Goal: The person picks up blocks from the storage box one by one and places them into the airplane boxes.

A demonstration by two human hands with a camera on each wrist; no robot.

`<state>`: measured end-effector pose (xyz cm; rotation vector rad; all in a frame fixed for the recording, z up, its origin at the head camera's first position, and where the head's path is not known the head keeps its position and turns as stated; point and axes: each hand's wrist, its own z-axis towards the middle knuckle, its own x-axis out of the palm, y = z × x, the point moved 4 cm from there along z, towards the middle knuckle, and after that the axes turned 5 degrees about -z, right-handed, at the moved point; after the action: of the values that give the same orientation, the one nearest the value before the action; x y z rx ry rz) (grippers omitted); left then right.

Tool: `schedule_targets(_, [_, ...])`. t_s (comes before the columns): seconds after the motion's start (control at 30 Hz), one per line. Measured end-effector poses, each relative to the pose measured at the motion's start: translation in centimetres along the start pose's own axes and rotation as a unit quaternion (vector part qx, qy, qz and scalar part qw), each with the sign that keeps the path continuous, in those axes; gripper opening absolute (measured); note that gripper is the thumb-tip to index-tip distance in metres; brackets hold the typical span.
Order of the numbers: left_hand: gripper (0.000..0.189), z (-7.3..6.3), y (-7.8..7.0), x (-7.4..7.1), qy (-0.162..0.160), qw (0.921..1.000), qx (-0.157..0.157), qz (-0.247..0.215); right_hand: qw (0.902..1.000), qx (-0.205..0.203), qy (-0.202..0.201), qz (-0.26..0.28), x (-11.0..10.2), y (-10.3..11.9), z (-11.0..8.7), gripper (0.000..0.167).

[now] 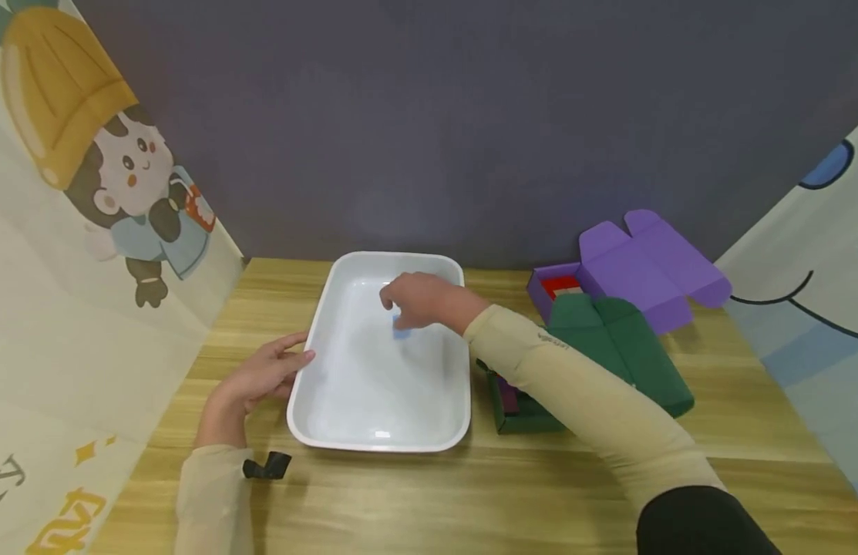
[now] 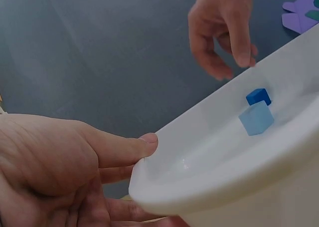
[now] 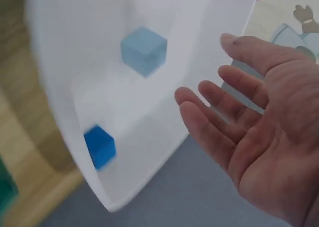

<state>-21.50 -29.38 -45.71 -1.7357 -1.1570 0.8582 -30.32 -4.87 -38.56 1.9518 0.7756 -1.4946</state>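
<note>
A white tray [image 1: 373, 385] with a raised rim lies on the table. My left hand [image 1: 265, 374] grips its left edge, the thumb on the rim and fingers below it in the left wrist view. Over the tray's upper part hovers my right hand [image 1: 422, 299], its fingers loosely bent with nothing between them. A light blue cube [image 3: 144, 52] and a darker blue cube [image 3: 100, 146] sit inside the tray. In the head view the light blue cube [image 1: 401, 330] is partly covered by the right hand, and the darker one is hidden.
To the tray's right stand an open green box [image 1: 533, 420] and an open purple box [image 1: 538, 297] with red contents, lids folded back. The right forearm crosses over the green box. A dark grey partition [image 1: 435, 139] closes off the wooden table's far side.
</note>
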Motion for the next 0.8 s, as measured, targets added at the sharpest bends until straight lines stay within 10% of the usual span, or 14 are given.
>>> schedule_targets(0.8, [0.068,-0.1,0.3,0.1,-0.002,0.9998,0.007,-0.017,0.9952,0.075,0.057,0.029,3.9,-0.7,3.8,0.020])
